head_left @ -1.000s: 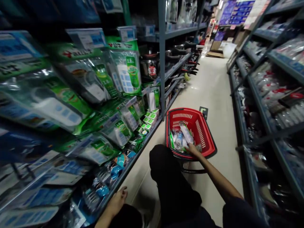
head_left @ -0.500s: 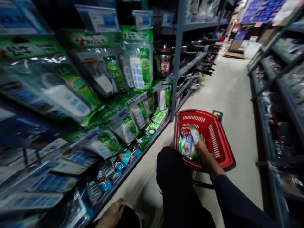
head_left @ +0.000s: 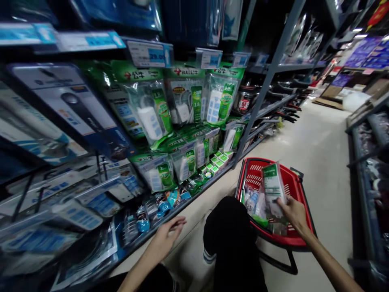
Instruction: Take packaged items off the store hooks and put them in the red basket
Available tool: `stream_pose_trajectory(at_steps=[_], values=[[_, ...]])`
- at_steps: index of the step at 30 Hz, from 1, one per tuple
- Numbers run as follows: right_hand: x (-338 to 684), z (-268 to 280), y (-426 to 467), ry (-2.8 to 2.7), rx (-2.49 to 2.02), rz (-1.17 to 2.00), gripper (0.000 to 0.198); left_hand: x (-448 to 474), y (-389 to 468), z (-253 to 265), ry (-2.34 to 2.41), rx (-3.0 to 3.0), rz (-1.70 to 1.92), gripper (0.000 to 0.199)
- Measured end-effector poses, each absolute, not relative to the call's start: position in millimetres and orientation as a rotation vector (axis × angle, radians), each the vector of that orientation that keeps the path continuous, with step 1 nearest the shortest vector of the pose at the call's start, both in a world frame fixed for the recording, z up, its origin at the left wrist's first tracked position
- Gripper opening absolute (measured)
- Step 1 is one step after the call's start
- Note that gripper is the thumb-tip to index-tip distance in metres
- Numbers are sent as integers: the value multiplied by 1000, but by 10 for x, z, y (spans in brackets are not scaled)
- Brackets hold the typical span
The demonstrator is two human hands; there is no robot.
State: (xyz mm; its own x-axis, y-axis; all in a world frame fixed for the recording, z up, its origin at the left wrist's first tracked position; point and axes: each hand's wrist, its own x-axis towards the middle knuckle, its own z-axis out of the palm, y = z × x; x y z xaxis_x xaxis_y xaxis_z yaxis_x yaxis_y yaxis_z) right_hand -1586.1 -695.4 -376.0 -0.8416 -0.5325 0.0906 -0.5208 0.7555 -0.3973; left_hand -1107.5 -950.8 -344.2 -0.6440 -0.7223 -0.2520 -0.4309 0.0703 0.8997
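In the head view, my right hand point(head_left: 294, 213) grips a clear plastic package point(head_left: 272, 180) with a green and white printed card, tilted over the red shopping basket point(head_left: 299, 190). What the package contains is hard to make out. Other clear and green packs point(head_left: 253, 202) lie in the left part of the basket. My left hand point(head_left: 170, 233) holds nothing, its fingers stretched out, near the front edge of the bottom shelf. Small blue-wrapped packs point(head_left: 142, 219) sit on that shelf just beyond it.
Bagged power strips point(head_left: 150, 119) with green headers hang along the shelf rack on my left, beside a blue carded item point(head_left: 79, 109). A grey upright post point(head_left: 270, 77) stands ahead. Another rack point(head_left: 364, 162) lines the right of the aisle floor point(head_left: 326, 142). My knee point(head_left: 226, 219) is beside the basket.
The package in my right hand has been raised and turned so its printed card shows. My left hand has risen and moved forward, fingers extended. The view has swung left.
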Motion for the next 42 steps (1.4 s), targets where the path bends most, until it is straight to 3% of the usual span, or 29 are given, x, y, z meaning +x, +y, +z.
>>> stream_pose_trajectory(at_steps=[4, 8, 10, 13, 17, 19, 25, 32, 42], values=[[-14875, -2898, -7138, 3065, -1192, -975, 57, -11769, -9313, -2716, -1992, 663, -1746, 42], [-13628, -2520, -7681, 2917, -1478, -1075, 50, -12082, -9146, -2521, -1592, 271, -2001, 79], [-13105, -2603, -7915, 2580, -1707, -1173, 53, -12018, -9200, -2653, -1398, 352, -2022, 89], [-12687, -2823, -8101, 2032, -1843, -1157, 60, -11671, -9419, -2968, -1244, 692, -1911, 75], [-12859, -2920, -8487, 1887, -1559, -1436, 26, -11016, -9688, -3285, -1043, 890, -2010, 65], [-13046, -2952, -8895, 1833, -1326, -1513, 28, -10744, -9770, -3374, -961, 942, -2079, 64], [-13130, -3349, -9989, 1197, -1080, -989, 44, -10443, -9888, -3634, -833, 1087, -2051, 62], [-13061, -3714, -10135, 1253, -1007, -1114, 43, -10595, -9939, -3853, -834, 1123, -2032, 52], [-13135, -3825, -10110, 1294, -929, -1299, 40, -10750, -9944, -3982, -993, 1133, -2020, 64]])
